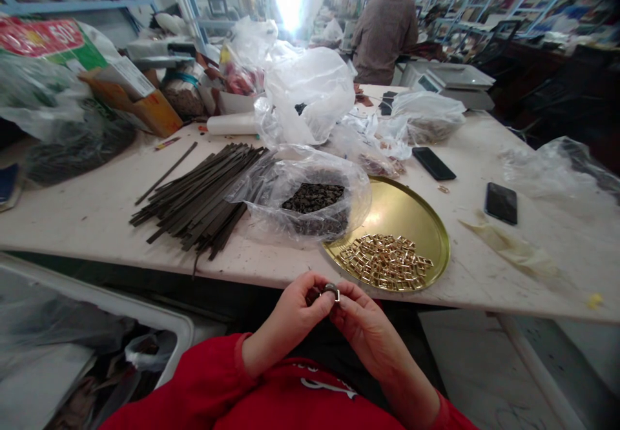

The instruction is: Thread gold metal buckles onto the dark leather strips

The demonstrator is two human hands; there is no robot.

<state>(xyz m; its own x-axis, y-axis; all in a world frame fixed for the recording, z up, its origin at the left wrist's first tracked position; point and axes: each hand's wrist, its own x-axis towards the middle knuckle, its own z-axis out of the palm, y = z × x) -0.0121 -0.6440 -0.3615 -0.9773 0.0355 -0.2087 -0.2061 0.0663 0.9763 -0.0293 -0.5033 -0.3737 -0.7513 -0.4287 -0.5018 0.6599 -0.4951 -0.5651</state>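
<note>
In front of my lap, just off the table's near edge, my two hands meet at the fingertips. My left hand pinches a short dark strap piece bent into a loop. A small gold buckle sits at this loop, gripped by the fingers of my right hand. Fingers hide part of both pieces. Nearest to my hands is a round gold tray with a heap of gold buckles. Left of it, an open clear plastic bag holds many small dark pieces.
Long dark strips lie piled on the table at left. Two phones lie at right. Behind are plastic bags and a scale. A white bin stands low left. A person stands beyond the table.
</note>
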